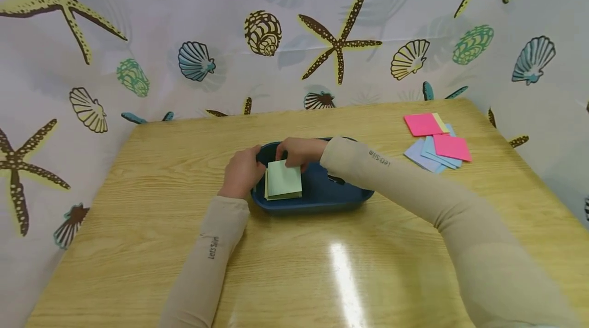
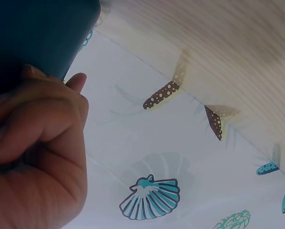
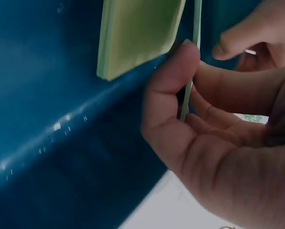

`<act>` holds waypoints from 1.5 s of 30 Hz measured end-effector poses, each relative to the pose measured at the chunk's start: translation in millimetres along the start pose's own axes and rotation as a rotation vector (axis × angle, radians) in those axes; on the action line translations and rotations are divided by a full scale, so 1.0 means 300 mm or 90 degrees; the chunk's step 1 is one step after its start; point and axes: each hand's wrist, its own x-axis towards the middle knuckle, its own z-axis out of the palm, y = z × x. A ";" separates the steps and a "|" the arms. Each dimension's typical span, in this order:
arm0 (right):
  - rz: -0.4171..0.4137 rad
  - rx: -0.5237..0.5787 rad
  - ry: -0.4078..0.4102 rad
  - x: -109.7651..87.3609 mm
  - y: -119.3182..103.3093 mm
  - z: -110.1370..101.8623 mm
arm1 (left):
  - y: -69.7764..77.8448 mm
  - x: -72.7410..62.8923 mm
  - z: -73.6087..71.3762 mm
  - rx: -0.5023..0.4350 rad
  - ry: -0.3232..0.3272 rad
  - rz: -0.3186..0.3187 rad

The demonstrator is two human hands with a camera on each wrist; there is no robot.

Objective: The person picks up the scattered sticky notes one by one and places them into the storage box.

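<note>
The right hand pinches a green note by its edge over the note stack inside the blue tray, while the left hand grips the tray's left end, apparently steadying it on the tabletop

Tray is dark blue; tray notes pale green and yellow. Loose notes: hot pink, light blue, lavender. Desk: tan wood grain. Sleeves: beige, black lettering. Backdrop: white, yellow-brown starfish, blue shells.
</note>
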 end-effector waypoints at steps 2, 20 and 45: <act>0.006 -0.007 -0.004 0.011 0.001 0.011 | 0.001 -0.002 0.003 0.000 -0.003 -0.001; 0.025 -0.020 0.010 0.055 -0.003 0.040 | 0.003 0.000 0.001 0.014 0.001 0.000; -0.048 -0.137 0.065 0.080 0.018 0.082 | 0.012 -0.009 -0.010 0.008 -0.021 -0.009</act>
